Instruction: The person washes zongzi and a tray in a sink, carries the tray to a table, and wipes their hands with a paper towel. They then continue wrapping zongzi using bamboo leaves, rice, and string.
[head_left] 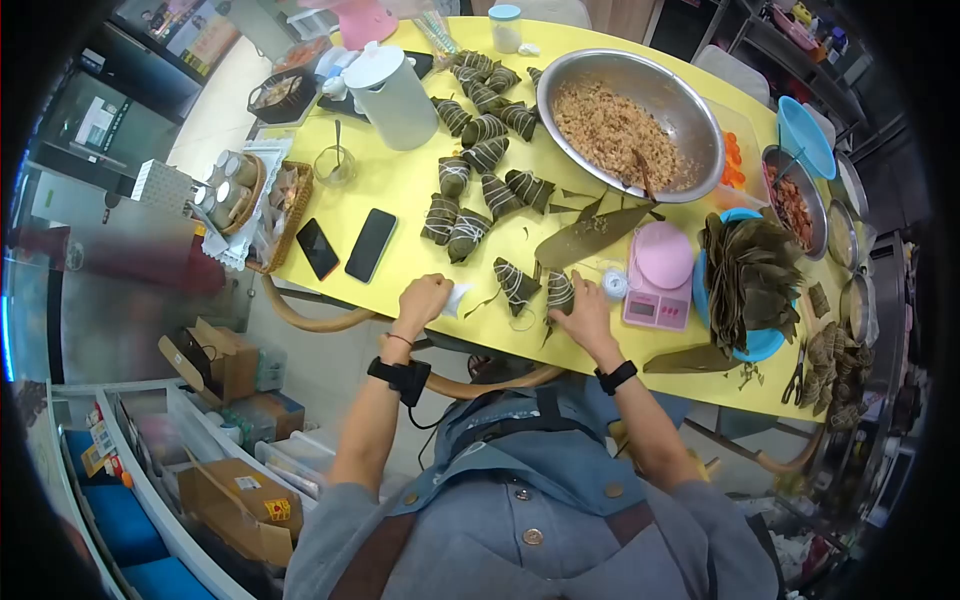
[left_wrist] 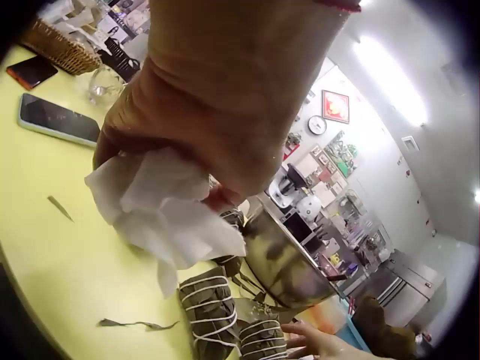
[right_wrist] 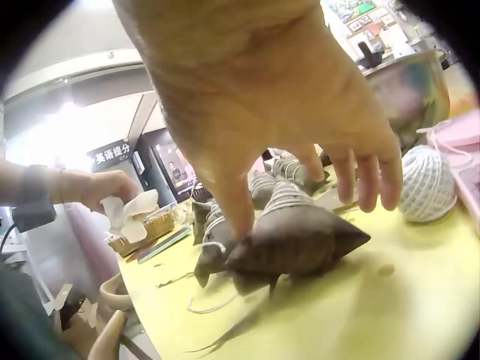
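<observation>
My left hand (head_left: 428,297) grips a crumpled white tissue (left_wrist: 161,206) above the near edge of the yellow table. On the right, my right hand (head_left: 588,318) is at a leaf-wrapped zongzi (right_wrist: 296,244) bound with white string. Its thumb (right_wrist: 238,210) meets the zongzi's side, while the other fingers (right_wrist: 367,180) extend loosely past it. A second tied zongzi (head_left: 515,286) lies just to the left. Beside the right hand's fingertips stands a ball of white string (right_wrist: 426,185).
Several tied zongzi (head_left: 484,155) spread toward the back. A steel bowl (head_left: 708,130) holds rice filling. A pink scale (head_left: 660,275) and a blue basin (head_left: 768,346) of leaves stand right; two phones (head_left: 371,245) lie left. Scissors (head_left: 797,375) rest near the right edge.
</observation>
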